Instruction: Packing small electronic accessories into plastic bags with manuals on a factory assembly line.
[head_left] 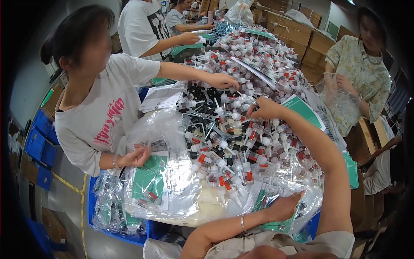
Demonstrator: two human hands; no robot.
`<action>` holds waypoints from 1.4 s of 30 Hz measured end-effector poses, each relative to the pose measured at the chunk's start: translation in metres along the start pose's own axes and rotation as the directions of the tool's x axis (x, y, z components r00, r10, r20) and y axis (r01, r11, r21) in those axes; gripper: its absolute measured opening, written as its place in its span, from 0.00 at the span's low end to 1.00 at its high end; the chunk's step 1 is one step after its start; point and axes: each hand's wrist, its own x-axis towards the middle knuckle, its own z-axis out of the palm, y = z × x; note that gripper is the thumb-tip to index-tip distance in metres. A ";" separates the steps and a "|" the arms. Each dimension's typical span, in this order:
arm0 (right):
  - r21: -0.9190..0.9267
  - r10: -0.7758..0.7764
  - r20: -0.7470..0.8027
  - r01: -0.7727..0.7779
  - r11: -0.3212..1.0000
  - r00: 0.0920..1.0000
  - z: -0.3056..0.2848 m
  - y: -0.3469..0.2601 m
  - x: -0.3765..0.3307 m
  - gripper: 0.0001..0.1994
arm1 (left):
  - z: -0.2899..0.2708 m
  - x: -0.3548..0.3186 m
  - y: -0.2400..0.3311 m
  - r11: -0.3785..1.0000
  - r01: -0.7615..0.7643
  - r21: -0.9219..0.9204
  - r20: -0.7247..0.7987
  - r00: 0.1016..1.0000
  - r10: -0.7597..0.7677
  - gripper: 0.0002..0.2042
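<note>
A big heap of small clear bottles [241, 142] with white nozzles and red labels covers the table, mixed with black metal parts [202, 116]. My right hand [264, 108] reaches into the middle of the heap, its fingers pinched on a small dark part. Near the front edge, my left hand [285, 206] grips a clear plastic bag [269, 194] with a green card inside. A bracelet sits on my left wrist.
A person in a white shirt at left has one hand [222, 80] in the heap and the other [136, 156] on filled bags [151, 185]. A person in a floral shirt [360, 69] holds a clear bag at right. Blue bins [39, 142] and cardboard boxes [297, 30] surround the table.
</note>
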 end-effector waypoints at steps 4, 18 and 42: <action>-0.107 -0.047 -0.171 0.029 0.994 0.984 -0.019 0.017 0.002 0.11 | -0.003 0.000 0.003 1.000 -0.001 -0.004 0.028 1.000 0.001 0.35; -0.571 -0.075 -0.304 -0.118 0.812 0.950 -0.028 0.057 0.042 0.10 | -0.009 0.000 0.009 0.997 0.077 -0.005 0.121 0.990 -0.076 0.35; 0.057 -0.010 0.026 0.008 0.998 1.000 0.001 0.003 0.027 0.14 | -0.015 0.000 0.014 0.997 0.071 0.014 0.104 0.992 -0.072 0.34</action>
